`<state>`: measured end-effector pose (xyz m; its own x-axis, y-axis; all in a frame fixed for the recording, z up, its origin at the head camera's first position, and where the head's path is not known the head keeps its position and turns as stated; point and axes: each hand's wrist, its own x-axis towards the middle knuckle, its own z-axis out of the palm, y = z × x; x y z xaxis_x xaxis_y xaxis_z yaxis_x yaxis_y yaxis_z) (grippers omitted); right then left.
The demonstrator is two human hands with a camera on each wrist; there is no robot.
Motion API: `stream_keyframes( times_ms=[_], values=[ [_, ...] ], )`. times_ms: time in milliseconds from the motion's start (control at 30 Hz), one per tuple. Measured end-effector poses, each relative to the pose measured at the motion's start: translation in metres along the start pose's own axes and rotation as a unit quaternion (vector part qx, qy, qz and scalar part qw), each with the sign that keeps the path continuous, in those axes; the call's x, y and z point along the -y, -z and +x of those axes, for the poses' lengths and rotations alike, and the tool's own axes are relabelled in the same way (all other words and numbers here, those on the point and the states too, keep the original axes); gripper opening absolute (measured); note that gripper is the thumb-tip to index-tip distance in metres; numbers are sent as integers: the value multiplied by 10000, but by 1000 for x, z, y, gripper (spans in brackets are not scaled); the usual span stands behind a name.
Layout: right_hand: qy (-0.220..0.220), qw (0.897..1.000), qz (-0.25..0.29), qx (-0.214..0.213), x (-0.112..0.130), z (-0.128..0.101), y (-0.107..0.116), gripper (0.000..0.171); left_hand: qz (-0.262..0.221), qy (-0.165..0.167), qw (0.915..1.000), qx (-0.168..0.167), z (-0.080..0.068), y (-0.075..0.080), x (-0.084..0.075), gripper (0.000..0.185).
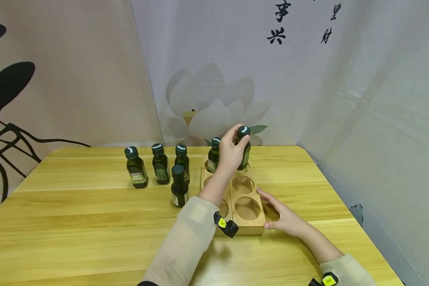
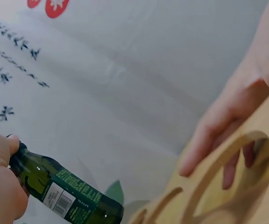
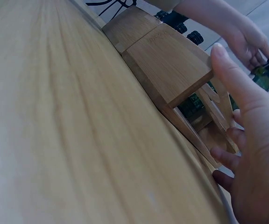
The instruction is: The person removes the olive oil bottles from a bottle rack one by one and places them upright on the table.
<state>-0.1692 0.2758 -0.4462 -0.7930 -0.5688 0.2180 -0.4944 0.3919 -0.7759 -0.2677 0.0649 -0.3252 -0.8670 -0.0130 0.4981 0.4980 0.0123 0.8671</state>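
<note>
Dark bottle (image 1: 244, 147), pinched at its neck by the left hand (image 1: 230, 153), hangs over the far right hole of the wooden rack (image 1: 248, 222). Keep it upright and centred when lowering. Right hand (image 1: 282, 216), fingers straight, braces the rack's side.

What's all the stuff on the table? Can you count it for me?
bottles: six, dark green with dark caps; four stand loose on the table left of the rack, one stands in the rack's far left hole, one is held over the far right hole.
rack: one, light wood with round holes, mid-table.
table: one, yellow wood.
curtain: pale, with a lotus flower, behind the table.
left hand: grips the held bottle.
right hand: rests flat against the rack's right side.
</note>
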Motion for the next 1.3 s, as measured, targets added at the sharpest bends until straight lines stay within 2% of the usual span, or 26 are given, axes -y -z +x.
stream_keyframes(
  times_ms=[333,733,1000,1300],
  values=[
    [4,10000,62,18,-3,1,-1,94,-89,-427,9989,173,-3,13,-32,39],
    [65,9999,107,-19,-5,1,-2,94,-200,-746,9966,290,-8,33,-65,38],
    [60,9999,122,-24,-4,1,-1,94,-138,-1025,9945,152,-9,52,-89,36],
    [16,9998,191,6,-4,0,0,94,144,-1280,9917,-38,-9,77,-105,35]
  ],
)
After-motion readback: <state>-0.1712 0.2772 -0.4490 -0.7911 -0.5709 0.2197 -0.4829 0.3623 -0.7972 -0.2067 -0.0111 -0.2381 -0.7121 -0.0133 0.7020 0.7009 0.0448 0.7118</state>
